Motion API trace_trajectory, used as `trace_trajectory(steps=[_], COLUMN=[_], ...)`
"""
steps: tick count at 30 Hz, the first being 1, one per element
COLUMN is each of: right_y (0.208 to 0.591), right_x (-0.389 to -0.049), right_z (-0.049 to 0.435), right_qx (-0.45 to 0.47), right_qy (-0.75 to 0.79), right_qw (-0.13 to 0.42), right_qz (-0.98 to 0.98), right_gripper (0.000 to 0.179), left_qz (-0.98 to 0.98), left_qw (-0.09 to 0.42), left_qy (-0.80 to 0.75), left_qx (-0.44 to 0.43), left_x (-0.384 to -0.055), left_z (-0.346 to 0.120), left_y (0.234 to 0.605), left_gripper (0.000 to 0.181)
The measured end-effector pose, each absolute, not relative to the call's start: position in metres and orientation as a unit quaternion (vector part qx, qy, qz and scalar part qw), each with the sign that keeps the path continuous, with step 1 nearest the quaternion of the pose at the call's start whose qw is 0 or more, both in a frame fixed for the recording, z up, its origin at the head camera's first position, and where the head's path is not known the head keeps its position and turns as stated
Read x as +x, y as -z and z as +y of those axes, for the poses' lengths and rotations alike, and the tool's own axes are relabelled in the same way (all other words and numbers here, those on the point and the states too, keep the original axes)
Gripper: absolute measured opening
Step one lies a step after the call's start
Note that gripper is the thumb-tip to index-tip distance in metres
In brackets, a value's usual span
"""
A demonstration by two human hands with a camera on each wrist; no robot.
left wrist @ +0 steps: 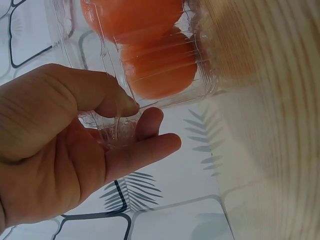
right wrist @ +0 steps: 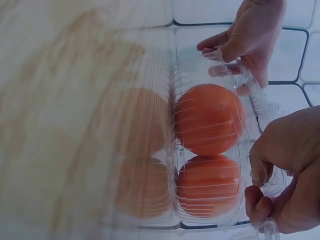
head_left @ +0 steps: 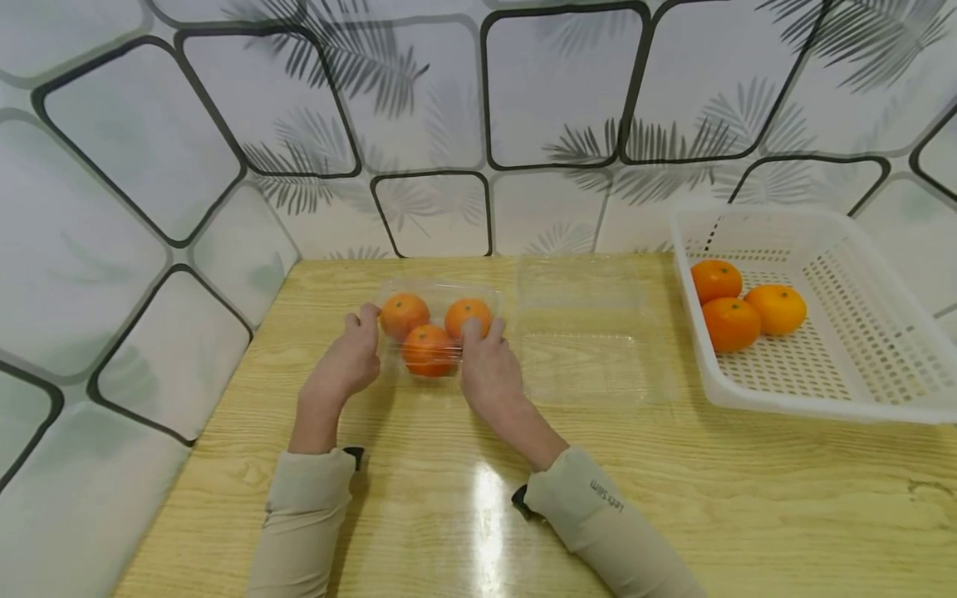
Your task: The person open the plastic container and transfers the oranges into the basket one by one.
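A clear plastic clamshell box [head_left: 441, 289] with three oranges [head_left: 429, 350] inside stands on the left part of the table in the head view. My left hand [head_left: 347, 353] is at its left end; in the left wrist view, the thumb and fingers [left wrist: 151, 122] pinch the plastic edge. At the opposite end, my right hand [head_left: 492, 370] grips the rim, and its curled thumb and fingers [right wrist: 260, 167] show against the plastic in the right wrist view. Clear ribbed plastic covers the oranges on the side seen there.
A second clear box [head_left: 583, 365] lies unfolded just right of my right hand. Further right, a white perforated basket [head_left: 845, 407] holds three more oranges [head_left: 731, 325]. The patterned wall [head_left: 549, 212] rises along the back and left edges of the wooden table [head_left: 419, 498].
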State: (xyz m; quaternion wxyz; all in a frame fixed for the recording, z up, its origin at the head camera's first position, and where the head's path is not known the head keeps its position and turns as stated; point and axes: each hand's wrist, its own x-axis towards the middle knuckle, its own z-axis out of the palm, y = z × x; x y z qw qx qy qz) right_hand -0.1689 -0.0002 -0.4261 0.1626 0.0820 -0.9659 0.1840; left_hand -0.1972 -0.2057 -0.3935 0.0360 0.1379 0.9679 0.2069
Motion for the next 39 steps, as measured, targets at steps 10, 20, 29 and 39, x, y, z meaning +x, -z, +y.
trace_trajectory(steps=[10, 20, 29, 39], right_y=[0.422, 0.417, 0.41, 0.401], right_x=[-0.167, -0.163, -0.162, -0.165], right_z=[0.001, 0.004, 0.01, 0.018], right_qx=[0.087, 0.093, 0.102, 0.1], right_qy=[-0.165, -0.177, -0.202, -0.264], right_qw=[0.16, 0.118, 0.101, 0.029], right_qz=[-0.969, -0.973, -0.969, -0.959], right_gripper=[0.03, 0.031, 0.033, 0.035], left_qz=[0.957, 0.946, 0.92, 0.898], left_qw=[0.101, 0.125, 0.146, 0.194], left_qy=[-0.242, -0.271, -0.339, -0.368], left_qx=[0.121, 0.122, 0.134, 0.143], left_x=[-0.199, -0.199, -0.2, -0.203], left_z=[-0.216, -0.227, -0.241, -0.264], left_y=[0.388, 0.386, 0.388, 0.393], left_gripper=[0.063, 0.072, 0.098, 0.099])
